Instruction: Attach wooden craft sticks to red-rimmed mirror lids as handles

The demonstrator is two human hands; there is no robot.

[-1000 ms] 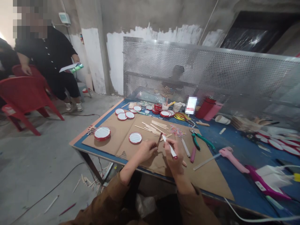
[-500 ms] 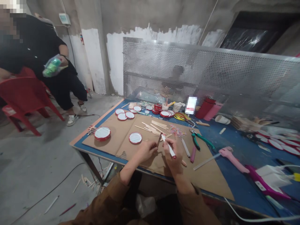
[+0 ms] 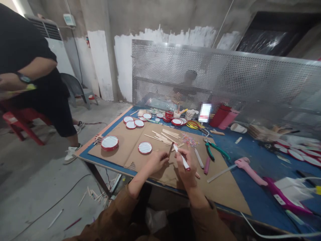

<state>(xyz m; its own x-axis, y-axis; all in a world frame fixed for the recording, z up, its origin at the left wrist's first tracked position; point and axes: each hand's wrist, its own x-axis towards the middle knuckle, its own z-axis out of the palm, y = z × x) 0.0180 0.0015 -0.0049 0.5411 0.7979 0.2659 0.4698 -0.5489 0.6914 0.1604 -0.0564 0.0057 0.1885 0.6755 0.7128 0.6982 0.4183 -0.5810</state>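
Observation:
My left hand is closed on a thin dark brown stick, which points up and away above the cardboard. In my right hand is a white marker with a red end, its tip beside the brown stick; whether they touch I cannot tell. Just beyond lie loose pale wooden sticks and a heap of small coloured rubber bands. A red-rimmed white disc rests left of my hands. To the right are a whitish marker and a pink cylinder.
Green-handled pliers and a pink glue gun lie to the right, near a purple power strip. Several red-rimmed discs and a phone stand farther back. A person is at the left by red chairs.
The person at the left has come nearer, and a grey chair now shows behind them. My hands have hardly moved; the marker's tip has shifted slightly.

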